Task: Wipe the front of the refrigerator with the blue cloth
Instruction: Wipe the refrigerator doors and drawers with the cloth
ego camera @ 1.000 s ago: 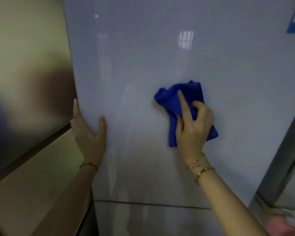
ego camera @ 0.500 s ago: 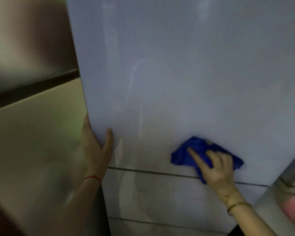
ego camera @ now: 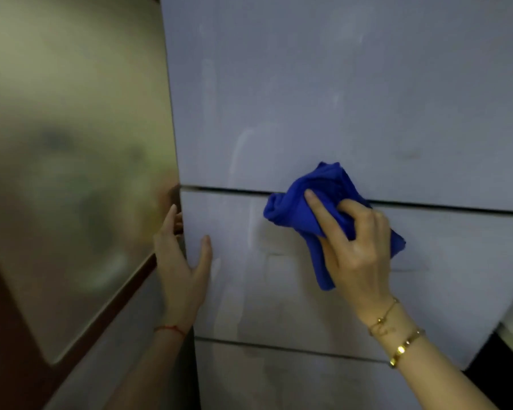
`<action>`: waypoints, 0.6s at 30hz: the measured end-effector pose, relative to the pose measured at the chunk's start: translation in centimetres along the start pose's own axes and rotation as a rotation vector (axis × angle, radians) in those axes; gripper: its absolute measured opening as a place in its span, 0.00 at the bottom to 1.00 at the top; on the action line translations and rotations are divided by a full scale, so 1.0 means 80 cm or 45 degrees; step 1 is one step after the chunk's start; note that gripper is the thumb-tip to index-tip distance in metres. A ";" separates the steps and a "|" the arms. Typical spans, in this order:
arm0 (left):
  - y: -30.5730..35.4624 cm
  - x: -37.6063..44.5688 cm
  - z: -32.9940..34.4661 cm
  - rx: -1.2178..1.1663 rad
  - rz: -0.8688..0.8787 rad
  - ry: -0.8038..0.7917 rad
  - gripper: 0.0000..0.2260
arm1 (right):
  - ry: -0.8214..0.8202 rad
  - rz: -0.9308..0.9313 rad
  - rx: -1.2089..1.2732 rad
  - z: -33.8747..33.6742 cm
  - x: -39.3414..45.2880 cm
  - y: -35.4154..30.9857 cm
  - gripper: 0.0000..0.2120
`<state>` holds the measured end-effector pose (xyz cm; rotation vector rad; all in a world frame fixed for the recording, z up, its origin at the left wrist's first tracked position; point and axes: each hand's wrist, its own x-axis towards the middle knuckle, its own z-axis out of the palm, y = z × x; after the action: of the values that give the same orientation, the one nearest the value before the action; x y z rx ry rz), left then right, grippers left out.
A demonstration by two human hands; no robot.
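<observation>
Across the seam between the refrigerator (ego camera: pixel 338 99) doors, the right hand (ego camera: pixel 356 247) presses the bunched blue cloth (ego camera: pixel 296 202) in its fingers, the left hand (ego camera: pixel 181 261) open, bracing the edge; wiping looks midway, lower panels probably left

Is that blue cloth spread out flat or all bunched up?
Bunched up. The blue cloth is crumpled into folds under the right hand, pressed against the refrigerator front.

We have just one view, from the camera on the person's head. It looks forward and a bit down, very close to the refrigerator (ego camera: pixel 353 99), whose front fills the middle and right of the frame. A wall (ego camera: pixel 71 113) fills the left.
</observation>
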<state>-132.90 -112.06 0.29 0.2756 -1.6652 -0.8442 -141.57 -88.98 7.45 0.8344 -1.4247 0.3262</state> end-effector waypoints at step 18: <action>-0.128 -0.097 0.053 -0.040 0.295 0.148 0.34 | 0.241 0.390 -0.123 0.056 -0.142 -0.025 0.21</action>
<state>-137.23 -113.10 -12.47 0.1053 -1.5395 -0.6673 -145.38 -90.22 -4.24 0.4916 -1.3777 0.5501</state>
